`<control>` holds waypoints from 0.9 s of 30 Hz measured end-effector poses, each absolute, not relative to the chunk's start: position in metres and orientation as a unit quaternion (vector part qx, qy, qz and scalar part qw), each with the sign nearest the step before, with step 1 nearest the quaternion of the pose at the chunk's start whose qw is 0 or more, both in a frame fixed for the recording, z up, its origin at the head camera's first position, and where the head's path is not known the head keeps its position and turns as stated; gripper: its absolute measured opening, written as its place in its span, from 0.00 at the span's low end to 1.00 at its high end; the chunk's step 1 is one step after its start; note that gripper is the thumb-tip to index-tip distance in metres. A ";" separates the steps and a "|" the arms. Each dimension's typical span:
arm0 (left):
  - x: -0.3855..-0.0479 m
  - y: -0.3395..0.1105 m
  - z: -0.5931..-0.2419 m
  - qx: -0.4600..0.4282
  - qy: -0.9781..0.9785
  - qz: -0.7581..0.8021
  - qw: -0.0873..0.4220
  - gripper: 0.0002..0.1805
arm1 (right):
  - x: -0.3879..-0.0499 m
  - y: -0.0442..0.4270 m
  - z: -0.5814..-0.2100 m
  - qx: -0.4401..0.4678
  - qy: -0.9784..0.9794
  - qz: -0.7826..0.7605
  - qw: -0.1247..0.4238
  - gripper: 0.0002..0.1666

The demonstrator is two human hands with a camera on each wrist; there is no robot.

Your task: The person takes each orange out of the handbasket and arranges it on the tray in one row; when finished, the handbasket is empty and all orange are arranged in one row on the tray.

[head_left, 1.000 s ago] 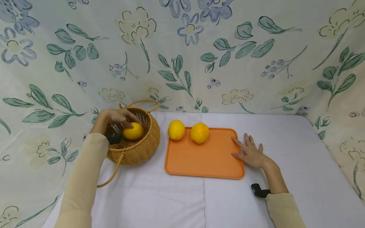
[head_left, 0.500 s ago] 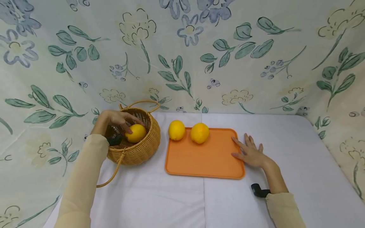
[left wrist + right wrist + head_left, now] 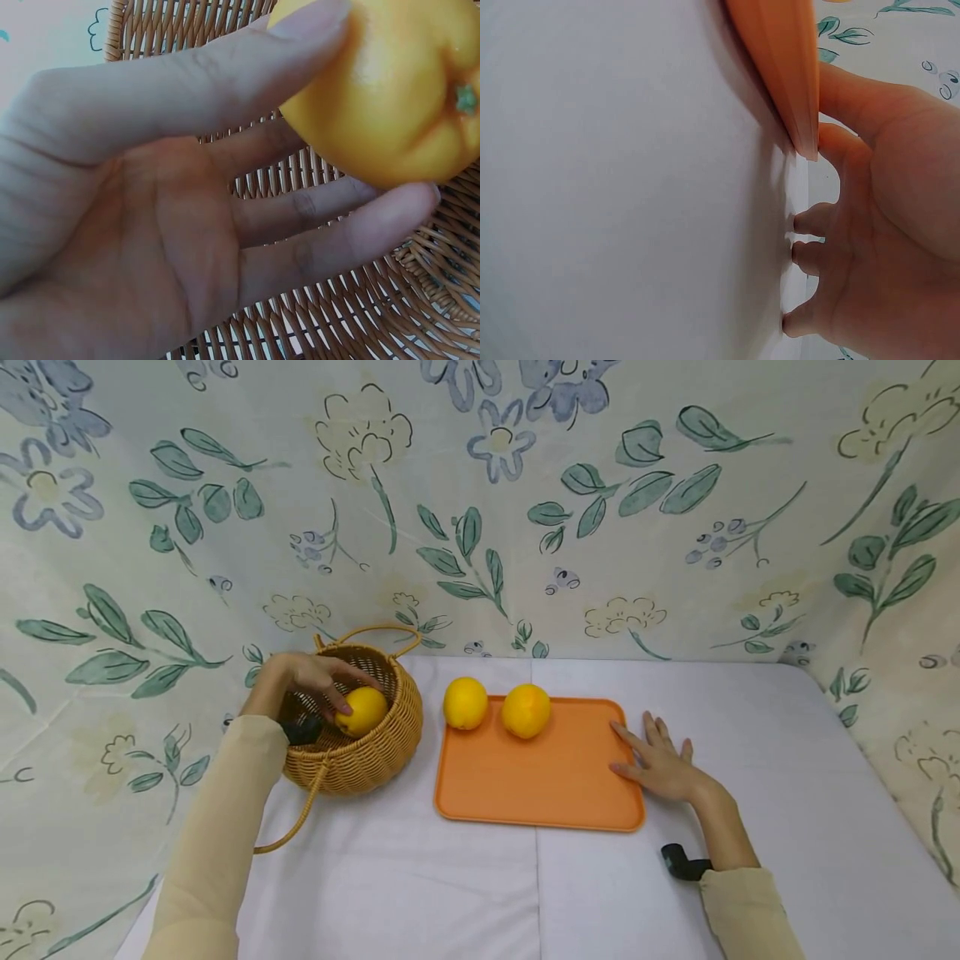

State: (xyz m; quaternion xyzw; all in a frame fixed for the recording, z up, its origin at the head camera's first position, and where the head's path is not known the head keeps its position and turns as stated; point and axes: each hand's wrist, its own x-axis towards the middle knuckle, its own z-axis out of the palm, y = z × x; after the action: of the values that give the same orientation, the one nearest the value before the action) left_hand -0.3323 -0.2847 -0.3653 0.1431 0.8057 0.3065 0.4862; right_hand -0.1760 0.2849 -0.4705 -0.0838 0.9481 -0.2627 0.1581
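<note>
Inside the wicker basket (image 3: 375, 762), my left hand (image 3: 318, 681) holds a yellow-orange orange (image 3: 363, 711) between thumb and fingers. The left wrist view shows the thumb (image 3: 225, 79) on one side of that orange (image 3: 382, 97) and fingertips on the other, with its green stem end facing right. Two more oranges sit at the back of the orange tray (image 3: 540, 785): one orange (image 3: 465, 703) over its back left corner, another orange (image 3: 526, 711) to the right. My right hand (image 3: 660, 762) lies spread at the tray's right edge, thumb and index finger touching the rim, other fingertips on the white cloth.
The basket has one handle (image 3: 375, 628) standing at the back and another handle (image 3: 300, 822) drooping at the front left. White cloth (image 3: 390, 885) covers the table. A flowered curtain (image 3: 480, 527) hangs behind and along both sides.
My left hand has shifted slightly right inside the basket, and the orange in it has moved right and turned a little. The right hand, tray and its two oranges stay put.
</note>
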 end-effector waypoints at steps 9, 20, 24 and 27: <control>-0.328 -0.284 -0.364 0.152 0.800 0.314 0.488 0.42 | -0.176 0.284 -0.469 -0.084 0.948 -0.262 0.158 0.50; -0.331 -0.287 -0.366 0.153 0.814 0.316 0.463 0.41 | -0.176 0.284 -0.470 -0.079 0.948 -0.262 0.161 0.49; -0.330 -0.287 -0.361 0.152 0.821 0.317 0.449 0.42 | -0.176 0.284 -0.470 -0.079 0.947 -0.266 0.161 0.49; -0.330 -0.286 -0.355 0.149 0.824 0.320 0.442 0.42 | -0.177 0.284 -0.471 -0.078 0.947 -0.265 0.161 0.50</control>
State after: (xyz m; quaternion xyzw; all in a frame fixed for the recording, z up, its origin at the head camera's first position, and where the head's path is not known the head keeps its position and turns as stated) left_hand -0.3295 -0.2860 -0.3551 0.1486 0.8244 0.3205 0.4423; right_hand -0.1766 0.2843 -0.4707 -0.0783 0.9475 -0.2649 0.1611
